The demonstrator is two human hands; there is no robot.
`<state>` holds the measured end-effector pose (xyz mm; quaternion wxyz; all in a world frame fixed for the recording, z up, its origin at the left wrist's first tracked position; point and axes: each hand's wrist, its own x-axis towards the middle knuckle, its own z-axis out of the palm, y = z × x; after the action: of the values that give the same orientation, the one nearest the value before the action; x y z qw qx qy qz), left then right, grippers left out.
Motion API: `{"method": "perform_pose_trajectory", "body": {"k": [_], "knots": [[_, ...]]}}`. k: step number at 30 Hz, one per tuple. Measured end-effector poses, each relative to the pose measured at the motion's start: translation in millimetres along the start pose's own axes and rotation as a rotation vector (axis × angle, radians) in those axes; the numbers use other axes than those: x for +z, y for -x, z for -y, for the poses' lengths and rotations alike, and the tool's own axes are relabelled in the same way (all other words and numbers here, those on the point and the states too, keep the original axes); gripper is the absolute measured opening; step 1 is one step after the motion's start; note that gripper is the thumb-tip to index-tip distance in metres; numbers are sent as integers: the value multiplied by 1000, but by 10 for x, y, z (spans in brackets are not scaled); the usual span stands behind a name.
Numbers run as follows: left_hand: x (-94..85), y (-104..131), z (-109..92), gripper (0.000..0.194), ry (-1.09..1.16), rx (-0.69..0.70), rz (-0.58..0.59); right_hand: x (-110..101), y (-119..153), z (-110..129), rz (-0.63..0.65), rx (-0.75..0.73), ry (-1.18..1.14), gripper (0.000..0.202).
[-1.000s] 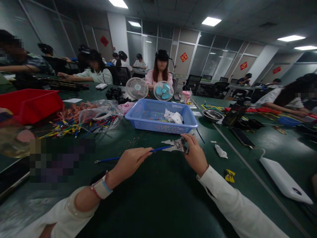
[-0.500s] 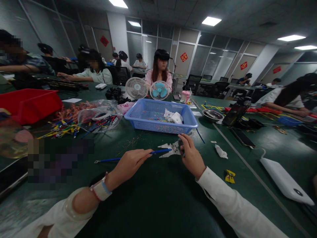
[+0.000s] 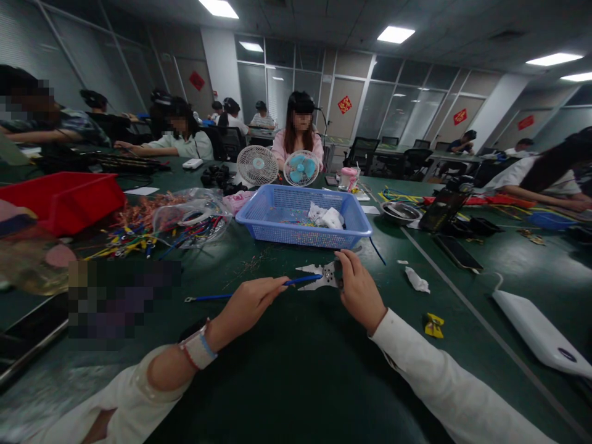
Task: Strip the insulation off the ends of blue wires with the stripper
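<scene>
My left hand [image 3: 252,303] is closed around a blue wire [image 3: 210,298] that has a metal ring terminal at its left end. The wire's other end points right and reaches between the jaws of a pair of wire strippers [image 3: 319,275]. My right hand [image 3: 363,290] grips the strippers by the handles, which are mostly hidden behind the fingers. The jaws face left and stand apart at the tips. Whether the blades bite on the wire is too small to tell.
Beyond my hands stands a blue plastic basket [image 3: 305,237] holding white crumpled tissue and scraps. Left are bundled wires [image 3: 134,237] and a red bin [image 3: 69,203]. To the right lie a yellow wrapper [image 3: 433,325] and a white power bank [image 3: 539,330]. A person [image 3: 298,139] sits opposite behind fans.
The whole view has shifted slightly, so things appear a little further right. Both hands keep the same hold on the wire and the wire strippers.
</scene>
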<state>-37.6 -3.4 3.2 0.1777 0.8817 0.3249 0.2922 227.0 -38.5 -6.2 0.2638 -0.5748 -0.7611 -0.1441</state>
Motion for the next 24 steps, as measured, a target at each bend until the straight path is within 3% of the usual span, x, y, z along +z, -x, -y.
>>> {"method": "perform_pose_trajectory", "body": {"k": [15,21,24], "knots": [[-8,-17,-31,36,17,-39,37,-145,-32,42,58,8,286,35],[15,-21,-5,33,9,-29,50,-145,-60,-39,-18,-48,219,32],[16,-24,0,33,10,-5,51,-139,-80,-87,7,-79,156,34]]}}
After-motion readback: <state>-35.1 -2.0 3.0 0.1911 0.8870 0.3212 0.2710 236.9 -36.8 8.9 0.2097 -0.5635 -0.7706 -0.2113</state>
